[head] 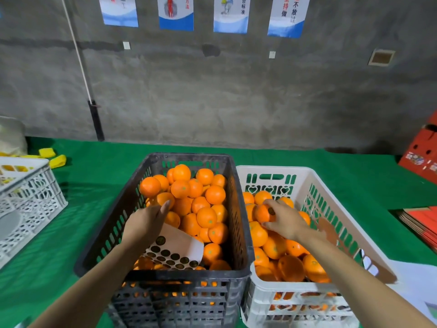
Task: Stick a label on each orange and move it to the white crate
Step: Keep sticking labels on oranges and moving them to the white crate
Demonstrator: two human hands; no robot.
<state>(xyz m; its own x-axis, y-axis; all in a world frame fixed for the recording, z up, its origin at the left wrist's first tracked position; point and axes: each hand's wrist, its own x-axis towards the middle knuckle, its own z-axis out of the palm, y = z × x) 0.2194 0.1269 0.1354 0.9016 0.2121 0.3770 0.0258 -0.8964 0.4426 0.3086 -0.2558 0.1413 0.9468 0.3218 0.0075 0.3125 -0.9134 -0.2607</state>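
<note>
1. Head view: your right hand (286, 221) pinches a labelled orange (260, 214) over the white crate (272, 169), just right of the black crate (192, 157).
2. Your left hand (144, 224) reaches into the black crate, fingers straight; whether it grips the label sheet (181, 245) is hidden.

Every orange (207, 216) is bright orange with a small green stem dot. One black crate (165, 301); the white crate (272, 288) has heart cut-outs. The tan label sheet (179, 240) carries rows of dark dots. Green table cloth (94, 166), mottled grey wall (212, 91)

3 crates (260, 170), 4 posters (176, 14) — 2 hands (144, 223), 1 label sheet (181, 243) — oranges (207, 217) uncounted
</note>
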